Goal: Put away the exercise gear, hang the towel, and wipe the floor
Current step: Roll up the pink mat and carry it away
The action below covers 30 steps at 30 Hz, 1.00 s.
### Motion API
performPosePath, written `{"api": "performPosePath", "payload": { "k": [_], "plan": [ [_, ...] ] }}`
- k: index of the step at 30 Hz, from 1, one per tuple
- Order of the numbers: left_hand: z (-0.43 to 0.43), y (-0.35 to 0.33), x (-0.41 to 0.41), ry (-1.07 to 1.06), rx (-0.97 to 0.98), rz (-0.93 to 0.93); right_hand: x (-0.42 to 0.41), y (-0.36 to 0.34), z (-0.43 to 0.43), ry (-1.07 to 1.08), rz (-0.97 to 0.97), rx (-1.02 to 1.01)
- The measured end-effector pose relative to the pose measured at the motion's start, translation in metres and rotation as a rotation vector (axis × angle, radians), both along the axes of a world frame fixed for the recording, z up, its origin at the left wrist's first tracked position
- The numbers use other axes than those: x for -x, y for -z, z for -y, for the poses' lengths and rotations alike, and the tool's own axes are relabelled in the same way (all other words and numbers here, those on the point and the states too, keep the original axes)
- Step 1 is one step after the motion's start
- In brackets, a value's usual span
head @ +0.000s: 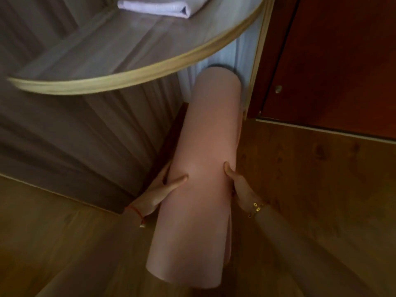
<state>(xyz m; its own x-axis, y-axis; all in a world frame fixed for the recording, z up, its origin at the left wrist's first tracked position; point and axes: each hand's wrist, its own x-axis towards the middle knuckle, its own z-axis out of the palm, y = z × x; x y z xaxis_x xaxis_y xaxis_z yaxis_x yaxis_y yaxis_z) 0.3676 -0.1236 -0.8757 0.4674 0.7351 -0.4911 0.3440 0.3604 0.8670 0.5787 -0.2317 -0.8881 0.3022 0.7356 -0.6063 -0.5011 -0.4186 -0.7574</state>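
judging by its dented sides, the rolled pink mat (pixel 201 179) held upright in the corner beside the round table (pixel 137 71) is soft and light, the left hand (pixel 159 192) and right hand (pixel 241 186) squeezing its middle, the best hold.

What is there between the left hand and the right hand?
The rolled pink mat, seen in the head view. The left hand and the right hand press on its opposite sides; nothing else lies between them.
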Motion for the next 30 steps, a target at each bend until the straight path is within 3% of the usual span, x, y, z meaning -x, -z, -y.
{"api": "performPosePath", "payload": {
  "k": [5,17,23,26,30],
  "plan": [
    [-0.048,0.034,0.015,0.008,-0.097,0.010,0.009,0.051,-0.057,-0.053,0.022,-0.096],
    [-0.086,0.082,0.054,-0.017,-0.199,-0.094,0.047,0.103,-0.092,-0.147,-0.056,0.060],
    [-0.075,0.084,0.047,-0.087,-0.384,-0.189,0.052,0.093,-0.093,-0.255,0.120,0.193],
    [-0.070,0.075,0.042,-0.102,-0.533,-0.190,0.049,0.092,-0.089,-0.163,0.239,0.182],
    [-0.055,0.050,0.026,-0.110,-0.531,-0.083,0.033,0.077,-0.067,-0.019,0.419,0.122]
  ]
}}
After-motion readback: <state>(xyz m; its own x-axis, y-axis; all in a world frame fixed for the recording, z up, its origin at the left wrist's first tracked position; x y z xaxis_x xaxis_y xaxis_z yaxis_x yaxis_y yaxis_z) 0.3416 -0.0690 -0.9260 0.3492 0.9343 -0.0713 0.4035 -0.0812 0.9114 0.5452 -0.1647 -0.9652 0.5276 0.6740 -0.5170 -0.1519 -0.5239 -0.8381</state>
